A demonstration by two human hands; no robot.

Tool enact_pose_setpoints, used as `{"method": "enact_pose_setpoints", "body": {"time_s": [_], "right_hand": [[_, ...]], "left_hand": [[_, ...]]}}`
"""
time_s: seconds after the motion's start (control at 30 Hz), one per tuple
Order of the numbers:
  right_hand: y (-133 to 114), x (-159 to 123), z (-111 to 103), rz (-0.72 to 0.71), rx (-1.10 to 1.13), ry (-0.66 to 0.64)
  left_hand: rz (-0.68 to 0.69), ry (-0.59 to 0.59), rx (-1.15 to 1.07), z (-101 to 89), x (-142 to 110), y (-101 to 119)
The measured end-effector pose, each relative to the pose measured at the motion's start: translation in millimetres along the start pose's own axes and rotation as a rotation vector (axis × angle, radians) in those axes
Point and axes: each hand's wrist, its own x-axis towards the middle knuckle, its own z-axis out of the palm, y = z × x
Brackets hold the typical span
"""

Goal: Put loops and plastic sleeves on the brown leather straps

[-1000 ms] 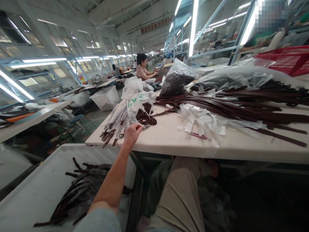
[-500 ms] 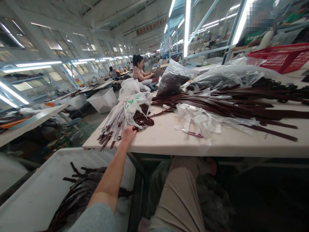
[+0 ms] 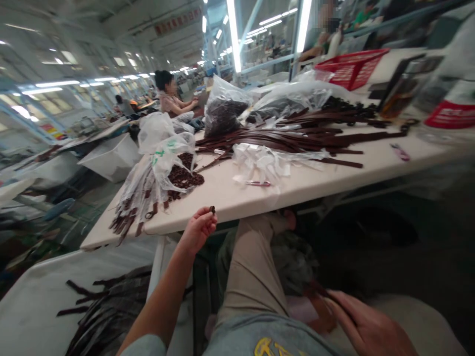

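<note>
Just in front of the table edge, my left hand (image 3: 200, 228) pinches a small dark brown strap loop (image 3: 212, 209) between thumb and fingertips. Behind it on the table lies a pile of similar small brown pieces (image 3: 181, 175), spilling from a clear plastic bag (image 3: 159, 148). Low at the right, close to my lap, my right hand (image 3: 367, 321) is closed around a brown strap (image 3: 319, 304); blur hides the strap's far end. More brown straps (image 3: 128, 217) stick out under the plastic at the table's left corner.
Long brown straps (image 3: 267, 141) lie across the table (image 3: 218, 202), with white scraps (image 3: 256, 160) and thread snips (image 3: 259, 183) nearby. A filled bag (image 3: 224, 109), red basket (image 3: 351, 69) and bottle (image 3: 452, 106) stand behind. At lower left is a white bin (image 3: 33, 291) of straps. A person (image 3: 172, 96) sits beyond.
My left hand has drawn back from the pile toward me, now with a small loop in its fingers. The view has swung right, and my right hand with a strap has come into sight.
</note>
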Motion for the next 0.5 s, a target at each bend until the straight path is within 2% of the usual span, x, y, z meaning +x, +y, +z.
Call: {"method": "enact_pose_setpoints", "body": {"time_s": [0.1, 0.17, 0.23, 0.37, 0.5], "right_hand": [[-31.2, 16.7, -22.0, -0.01, -0.001, 0.047], [-51.1, 27.0, -33.1, -0.005, 0.024, 0.019], [-65.3, 33.7, -39.0, -0.028, 0.037, 0.052], [-76.2, 35.3, -39.5, -0.067, 0.003, 0.094], [-74.9, 32.3, -36.3, -0.064, -0.025, 0.116]], "left_hand": [[-0.214, -0.277, -0.176, 46.3, -34.0, -20.8], [-0.303, -0.413, -0.183, 70.1, -53.6, -33.4], [-0.361, -0.512, -0.173, 87.5, -69.2, -43.3], [-0.387, -0.62, -0.124, 107.0, -86.5, -53.4], [-0.347, -0.632, -0.074, 114.2, -90.1, -54.6]]}}
